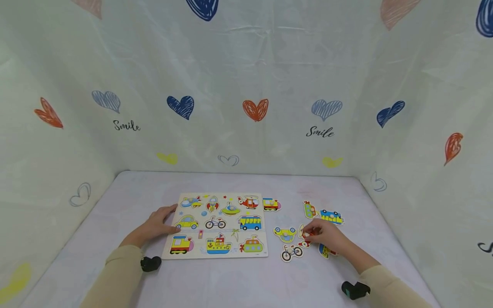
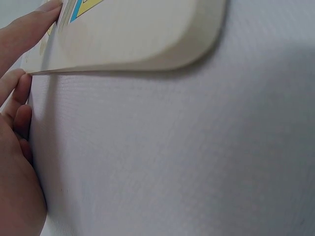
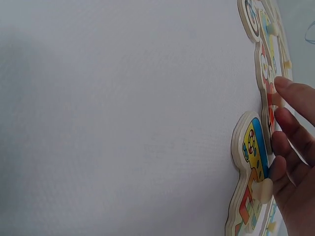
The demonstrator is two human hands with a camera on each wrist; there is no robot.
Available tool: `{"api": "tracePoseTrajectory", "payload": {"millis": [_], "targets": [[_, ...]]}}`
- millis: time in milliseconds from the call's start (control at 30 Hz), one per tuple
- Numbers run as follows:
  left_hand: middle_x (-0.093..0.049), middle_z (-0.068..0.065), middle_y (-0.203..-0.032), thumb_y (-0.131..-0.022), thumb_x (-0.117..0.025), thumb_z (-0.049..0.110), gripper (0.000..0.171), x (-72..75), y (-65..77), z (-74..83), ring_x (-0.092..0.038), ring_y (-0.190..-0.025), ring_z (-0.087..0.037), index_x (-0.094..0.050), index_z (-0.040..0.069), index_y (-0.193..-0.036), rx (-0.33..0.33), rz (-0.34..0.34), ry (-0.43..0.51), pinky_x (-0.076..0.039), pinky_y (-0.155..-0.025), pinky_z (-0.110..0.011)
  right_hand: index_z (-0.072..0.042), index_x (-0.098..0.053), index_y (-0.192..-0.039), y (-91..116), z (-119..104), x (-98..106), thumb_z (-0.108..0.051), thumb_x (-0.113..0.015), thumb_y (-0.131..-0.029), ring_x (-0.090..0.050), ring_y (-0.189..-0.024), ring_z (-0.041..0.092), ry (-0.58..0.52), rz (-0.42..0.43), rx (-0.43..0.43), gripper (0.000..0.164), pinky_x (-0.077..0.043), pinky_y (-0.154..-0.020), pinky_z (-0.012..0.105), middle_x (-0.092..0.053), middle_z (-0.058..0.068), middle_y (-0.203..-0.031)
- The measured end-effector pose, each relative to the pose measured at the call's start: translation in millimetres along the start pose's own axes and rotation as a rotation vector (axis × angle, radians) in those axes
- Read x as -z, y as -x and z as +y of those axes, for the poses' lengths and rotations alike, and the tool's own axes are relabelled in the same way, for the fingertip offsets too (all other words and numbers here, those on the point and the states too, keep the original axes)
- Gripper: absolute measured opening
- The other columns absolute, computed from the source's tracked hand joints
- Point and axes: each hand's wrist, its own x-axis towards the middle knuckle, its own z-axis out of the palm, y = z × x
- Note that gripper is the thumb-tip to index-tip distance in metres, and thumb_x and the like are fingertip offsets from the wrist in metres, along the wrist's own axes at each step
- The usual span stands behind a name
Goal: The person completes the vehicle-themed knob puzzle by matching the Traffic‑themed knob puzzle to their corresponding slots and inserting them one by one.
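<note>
The puzzle board (image 1: 227,256), printed with vehicles, lies flat on the table. My left hand (image 1: 155,224) rests at its left edge; in the left wrist view, one digit (image 2: 34,24) reaches onto the board's top while other fingertips touch its side. My right hand (image 1: 327,235) pinches the small knob (image 3: 278,100) of a red helicopter puzzle piece (image 1: 301,233) between thumb and finger. The helicopter piece is partly hidden by the fingers. Under that hand lies a ship piece (image 3: 253,147) with a wooden knob. A car piece (image 1: 285,234) and a bicycle piece (image 1: 291,253) are just left.
A train piece (image 1: 271,204) lies against the board's right edge. Beyond my right hand are a submarine piece (image 1: 309,210) and a bus piece (image 1: 332,217). The white table (image 1: 215,282) meets a heart-printed cloth (image 1: 285,145) at the back and sides.
</note>
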Motion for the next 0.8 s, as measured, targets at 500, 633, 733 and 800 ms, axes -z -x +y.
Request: {"api": "tracePoseTrajectory", "payload": {"millis": [500,633,733,800], "targets": [[-0.023,-0.030,-0.149,-0.077,-0.081,0.034,0.100,2.4,0.7,2.2,-0.022,-0.132,-0.049,-0.023,0.002,-0.153,0.017,0.006,0.000,-0.024,-0.106,-0.067,-0.016,-0.077,-0.099,-6,1,8,-0.008,-0.076,-0.083,-0.052,-0.080,0.018,0.007,-0.089,0.056,0.018,-0.049,-0.064,0.023,-0.063,-0.005,-0.089],[-0.023,-0.030,-0.149,-0.077,-0.081,0.035,0.100,1.2,0.5,1.2,-0.021,-0.133,-0.049,-0.023,0.002,-0.153,0.011,0.006,-0.002,-0.023,-0.106,-0.068,-0.016,-0.077,-0.099,-10,2,12,-0.006,-0.075,-0.084,-0.053,-0.082,0.018,0.010,-0.149,0.071,0.018,-0.050,-0.066,0.024,-0.064,-0.005,-0.090],[-0.024,-0.030,-0.149,-0.077,-0.081,0.035,0.100,-0.2,0.0,0.5,-0.021,-0.133,-0.049,-0.024,0.002,-0.153,0.008,0.007,-0.003,-0.023,-0.106,-0.068,-0.015,-0.077,-0.097,-12,3,15,-0.006,-0.075,-0.084,-0.053,-0.080,0.018,-0.003,-0.186,0.069,0.016,-0.049,-0.065,0.025,-0.063,-0.004,-0.088],[-0.024,-0.030,-0.149,-0.077,-0.081,0.034,0.100,-1.0,-0.3,0.3,-0.022,-0.132,-0.049,-0.024,0.002,-0.152,0.006,0.011,-0.003,-0.024,-0.106,-0.068,-0.014,-0.076,-0.096,-12,3,16,-0.006,-0.075,-0.084,-0.053,-0.079,0.018,-0.017,-0.201,0.057,0.015,-0.048,-0.063,0.025,-0.062,-0.002,-0.086]]}}
